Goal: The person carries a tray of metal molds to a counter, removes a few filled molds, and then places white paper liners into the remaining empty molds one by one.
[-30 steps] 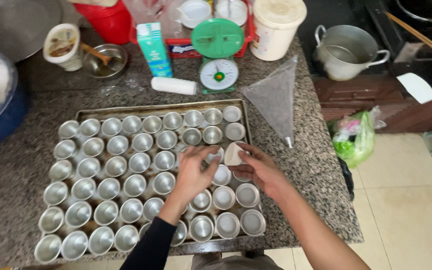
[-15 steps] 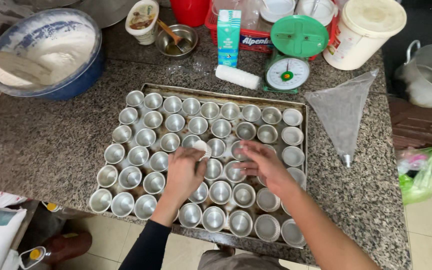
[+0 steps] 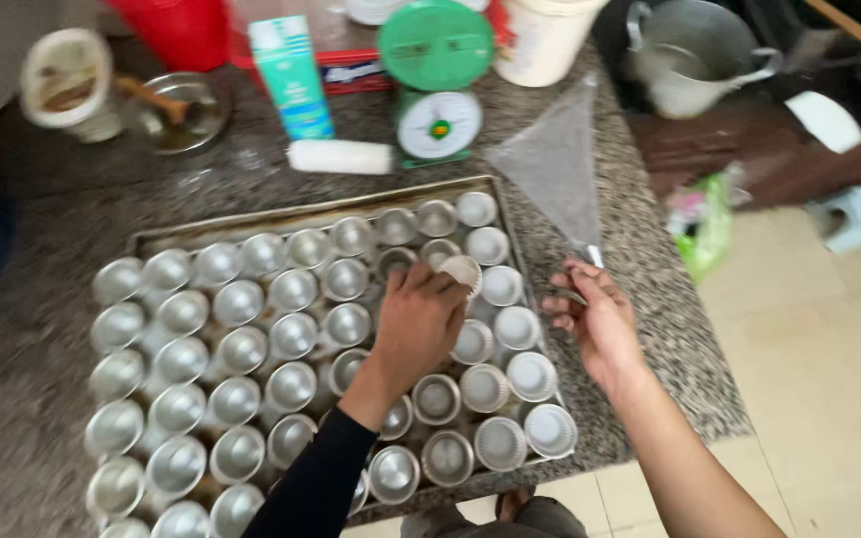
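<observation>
A metal baking tray [image 3: 311,214] on the granite counter holds several small round metal cups [image 3: 236,299]. Some cups at the right [image 3: 530,374] have white paper liners in them. My left hand [image 3: 421,319], in a black sleeve, is over the tray's middle right and holds a white paper liner [image 3: 460,271] at its fingertips. My right hand [image 3: 595,314] hovers by the tray's right edge, fingers loosely curled; whether it holds anything I cannot tell. It is close to the tip of a clear piping bag [image 3: 555,169] lying on the counter.
Behind the tray stand a green kitchen scale [image 3: 438,90], a teal carton [image 3: 291,75], a white roll [image 3: 341,156], a white bucket [image 3: 540,35] and a small bowl with a spoon [image 3: 166,110]. A metal pot [image 3: 690,55] sits at the right. The counter edge drops to a tiled floor.
The view swung left, then back right. My left hand moved up over the tray with a paper liner. My right hand left the tray and went to its right edge, near the piping bag.
</observation>
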